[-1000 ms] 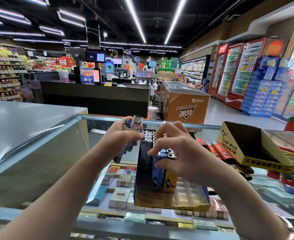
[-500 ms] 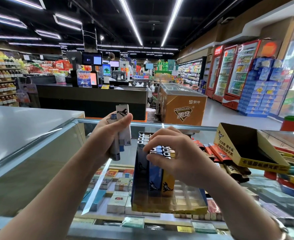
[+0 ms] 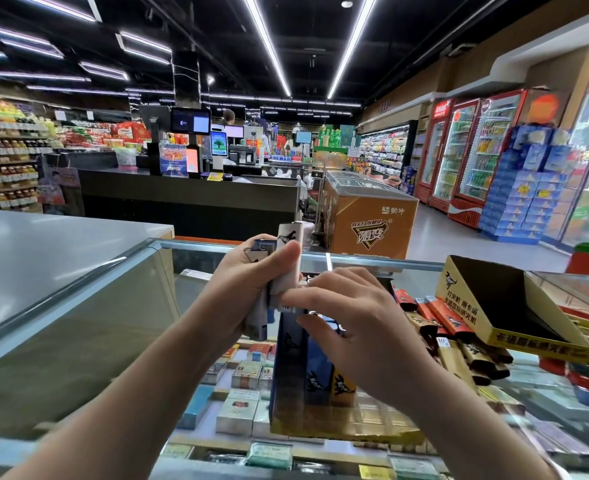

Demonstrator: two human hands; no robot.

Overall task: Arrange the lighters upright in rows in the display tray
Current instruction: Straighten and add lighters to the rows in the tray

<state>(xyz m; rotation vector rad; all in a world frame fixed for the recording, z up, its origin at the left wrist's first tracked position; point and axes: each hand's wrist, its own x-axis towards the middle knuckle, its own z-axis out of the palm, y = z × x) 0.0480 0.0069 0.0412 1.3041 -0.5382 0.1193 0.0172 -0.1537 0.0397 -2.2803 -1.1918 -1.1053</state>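
Left hand (image 3: 248,282) grips a bunch of lighters (image 3: 279,271) above the tray (image 3: 348,429); right hand (image 3: 351,327) fingers (image 3: 294,300) pinch the white lighter's lower end.

A glass worktop (image 3: 216,271) is carrying the display tray (image 3: 348,427), a pile of loose lighters (image 3: 459,344) and an empty yellow box (image 3: 514,306).
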